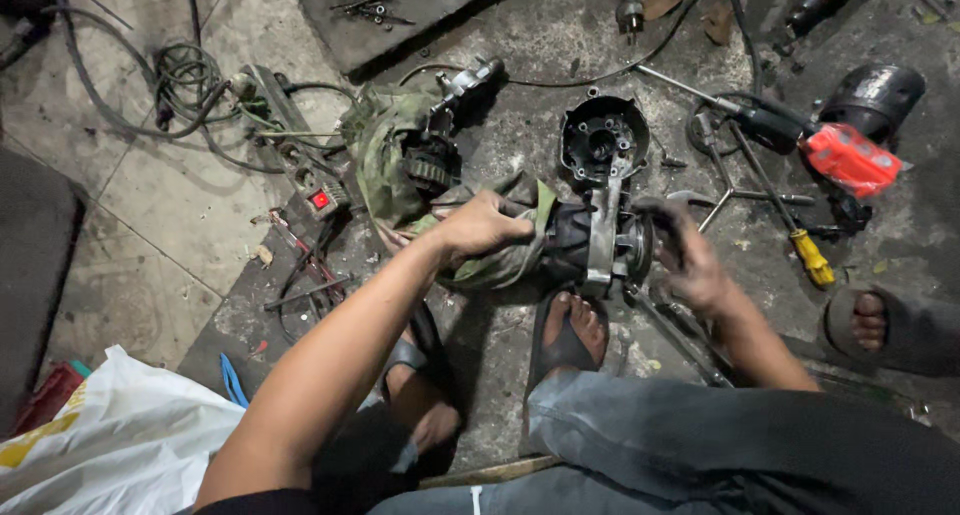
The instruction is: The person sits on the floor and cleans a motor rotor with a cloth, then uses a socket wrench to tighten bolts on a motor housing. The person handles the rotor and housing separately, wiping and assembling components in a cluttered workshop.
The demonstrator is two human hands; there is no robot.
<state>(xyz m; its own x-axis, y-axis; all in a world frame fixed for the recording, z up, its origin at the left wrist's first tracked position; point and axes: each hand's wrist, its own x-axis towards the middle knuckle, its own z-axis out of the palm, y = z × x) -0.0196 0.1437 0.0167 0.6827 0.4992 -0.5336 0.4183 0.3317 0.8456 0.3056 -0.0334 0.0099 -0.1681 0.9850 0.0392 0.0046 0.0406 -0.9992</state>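
My left hand (480,225) grips a greasy green rag (500,260) wrapped around one end of a dark metal alternator part (590,245). My right hand (685,255), black with grease, closes on the other end of that part by its pulley. The part lies sideways just above the floor, over my sandalled foot (572,330). A round black alternator housing (603,140) rests on the floor just beyond it.
A yellow-handled screwdriver (805,250), a cross wrench (735,185), a red tool (850,158) and a black cylinder (875,95) lie at right. Cables and a power strip (315,195) are at left. Another person's foot (870,320) is far right. A white plastic bag (110,435) sits bottom left.
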